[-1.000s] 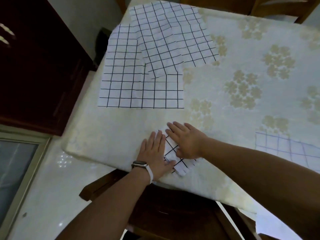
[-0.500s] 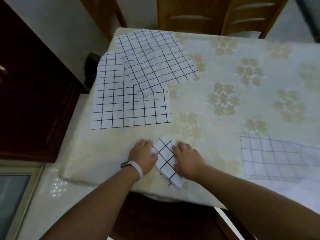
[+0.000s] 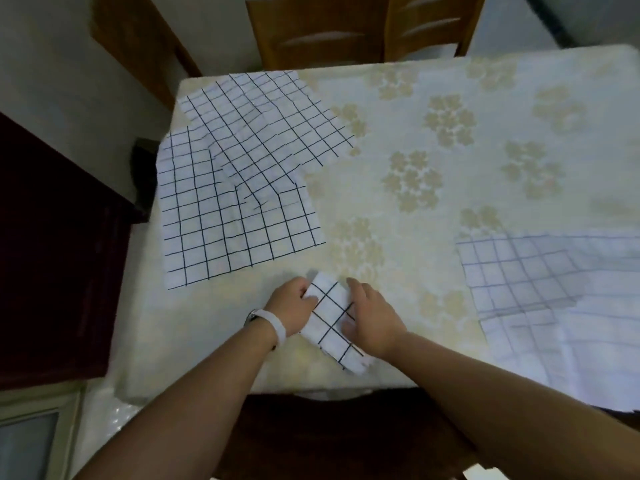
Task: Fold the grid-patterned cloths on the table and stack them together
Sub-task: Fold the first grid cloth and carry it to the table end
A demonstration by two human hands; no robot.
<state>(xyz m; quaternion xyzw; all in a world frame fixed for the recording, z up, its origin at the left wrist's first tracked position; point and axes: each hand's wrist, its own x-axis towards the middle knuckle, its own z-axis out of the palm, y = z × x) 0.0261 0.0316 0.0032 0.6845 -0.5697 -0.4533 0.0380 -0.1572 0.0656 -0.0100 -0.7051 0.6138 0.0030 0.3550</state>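
Note:
A small folded white cloth with black grid lines lies near the table's front edge. My left hand grips its left side with curled fingers; a white watch band is on that wrist. My right hand grips its right side. Two unfolded black-grid cloths overlap at the table's left: a flat one and a wrinkled one partly on top of it. A pale blue-grid cloth lies spread at the right edge.
The table carries a cream cloth with a flower print. Wooden chairs stand at the far side, and a dark chair sits below the front edge. A dark cabinet stands to the left.
Both hands went from lying flat on the folded cloth to gripping its left and right sides. The view tilted up, showing more of the table and the blue-grid cloth.

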